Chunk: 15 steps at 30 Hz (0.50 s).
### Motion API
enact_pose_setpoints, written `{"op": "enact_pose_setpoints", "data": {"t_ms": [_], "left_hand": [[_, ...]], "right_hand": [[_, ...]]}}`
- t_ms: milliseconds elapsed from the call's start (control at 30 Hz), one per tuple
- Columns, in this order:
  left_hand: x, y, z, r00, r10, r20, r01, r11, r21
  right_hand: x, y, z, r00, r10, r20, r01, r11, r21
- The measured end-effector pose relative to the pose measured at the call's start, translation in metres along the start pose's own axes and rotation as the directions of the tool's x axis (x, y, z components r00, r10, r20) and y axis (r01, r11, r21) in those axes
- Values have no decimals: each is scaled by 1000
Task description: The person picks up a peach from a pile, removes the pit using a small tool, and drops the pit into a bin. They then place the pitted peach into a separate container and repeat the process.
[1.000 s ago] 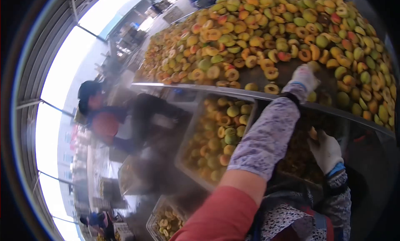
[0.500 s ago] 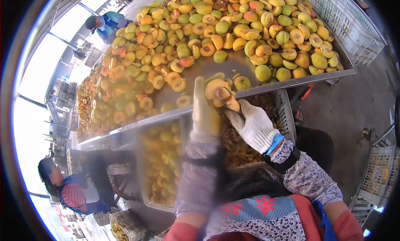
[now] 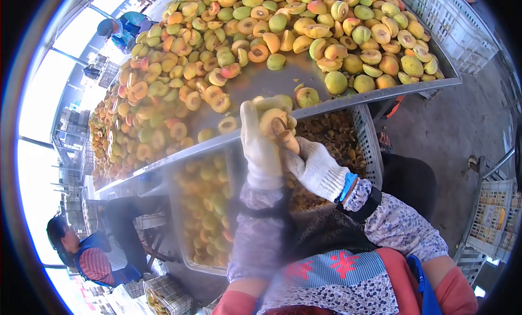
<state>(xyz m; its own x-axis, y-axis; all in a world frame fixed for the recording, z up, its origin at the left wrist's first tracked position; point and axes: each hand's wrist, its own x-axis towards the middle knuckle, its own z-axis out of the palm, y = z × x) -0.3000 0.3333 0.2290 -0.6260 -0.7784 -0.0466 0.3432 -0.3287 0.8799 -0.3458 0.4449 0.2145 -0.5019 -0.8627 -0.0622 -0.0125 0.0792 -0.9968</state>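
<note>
Gloved in a cream rubbery glove, my left hand (image 3: pixel 258 149) is closed around a cut peach half (image 3: pixel 269 122) just in front of the metal table's edge. My right hand (image 3: pixel 317 167), in a white knit glove, grips a small brown-handled pitting tool (image 3: pixel 289 143). The tool's working end meets the cut face of the peach; its exact shape is hidden. Beyond my hands a greenish peach (image 3: pixel 307 97) rests by the table's rim. Below them, a crate (image 3: pixel 367 146) holds brown pits and scraps.
Heaped peach halves (image 3: pixel 234 56) cover much of the metal table (image 3: pixel 261 84). A tub (image 3: pixel 187 228) of peach halves stands at lower left, blurred. White crates (image 3: pixel 451 29) are stacked at upper right. One person (image 3: pixel 98 255) sits at left, another (image 3: pixel 122 31) works farther back.
The view has shifted slightly. Both hands remain together at the peach half, and the tool has turned a little against its cut face.
</note>
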Motion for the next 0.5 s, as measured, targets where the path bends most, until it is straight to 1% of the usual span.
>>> {"op": "enact_pose_setpoints", "data": {"t_ms": [33,100,133,167,200,233,267,300,333,367,400,433,467,500], "left_hand": [[-1,-1,0,1000,-5,3,5,1000,0],[-5,-1,2,998,56,5,-56,995,83],[-5,-4,0,999,49,6,-50,995,85],[-2,-7,-2,986,161,48,-168,956,239],[0,-9,-2,959,262,110,-284,880,380],[-1,-10,-3,960,257,111,-280,882,380],[-3,-6,0,975,204,83,-221,905,363],[-4,-4,3,987,150,57,-161,925,343],[-3,-4,3,988,146,57,-157,926,343],[-3,-5,3,994,97,43,-105,959,265],[-3,-5,2,998,46,32,-51,981,186],[-2,-5,0,998,48,40,-55,975,213],[-3,-4,2,998,45,40,-53,975,216],[-4,-1,4,999,10,34,-17,976,219]], "right_hand": [[-3,-5,-1,995,90,53,-96,989,116],[-6,-11,-2,992,116,58,-123,983,138],[-7,-11,-4,988,138,70,-148,977,157],[-7,-9,-6,988,142,67,-151,976,159],[-6,-5,-8,993,110,47,-110,994,3],[-6,-2,-10,997,76,34,-70,985,-155],[-8,1,-8,996,80,33,-74,985,-154],[-10,4,-6,997,61,43,-61,998,-5],[-11,5,-4,998,40,49,-46,989,143],[-11,7,-2,998,44,48,-50,988,145],[-12,8,1,995,67,79,-87,955,283],[-12,10,2,990,83,113,-123,902,415],[-12,15,3,990,85,113,-124,900,417],[-10,20,2,994,63,88,-89,941,326]]}}
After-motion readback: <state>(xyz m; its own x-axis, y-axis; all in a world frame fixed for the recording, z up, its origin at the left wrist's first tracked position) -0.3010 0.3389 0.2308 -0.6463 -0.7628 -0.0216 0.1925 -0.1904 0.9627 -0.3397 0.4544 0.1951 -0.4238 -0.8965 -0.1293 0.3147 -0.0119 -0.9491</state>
